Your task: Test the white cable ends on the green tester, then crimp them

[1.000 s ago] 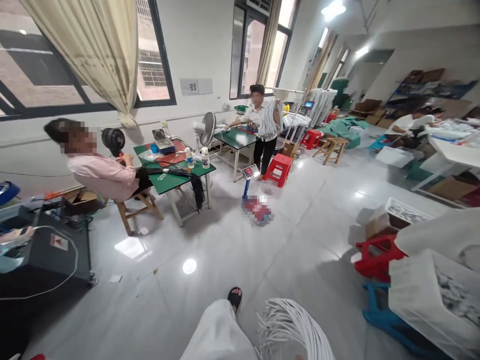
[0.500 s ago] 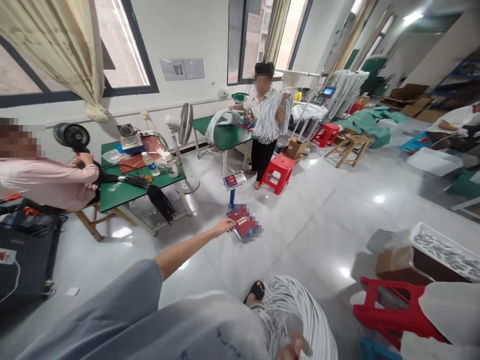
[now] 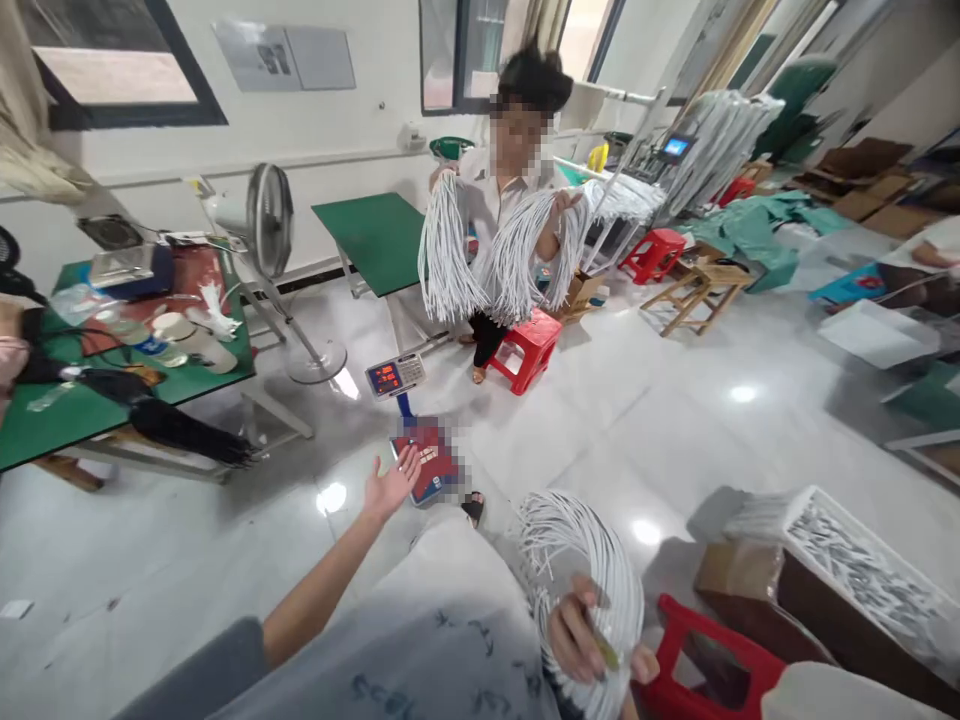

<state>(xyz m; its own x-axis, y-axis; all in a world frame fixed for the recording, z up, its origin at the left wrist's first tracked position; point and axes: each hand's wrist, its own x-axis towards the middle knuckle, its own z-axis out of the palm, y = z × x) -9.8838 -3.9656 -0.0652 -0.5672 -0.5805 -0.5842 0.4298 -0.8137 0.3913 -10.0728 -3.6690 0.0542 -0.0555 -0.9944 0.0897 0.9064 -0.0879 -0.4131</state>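
The right hand (image 3: 579,635) has a snug grip on a bundle of white cords (image 3: 611,560). Left hand's (image 3: 390,487) wide open, nothing in it, near the left edge of the scale (image 3: 444,458).

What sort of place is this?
Probably a small workshop, perhaps for cable assembly: a bundle of white cords in the right hand, a digital floor scale and a green-topped worktable.

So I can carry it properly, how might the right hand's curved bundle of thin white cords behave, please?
The bundle is probably flexible, since it curves round smoothly; it may also splay, being many separate thin strands.
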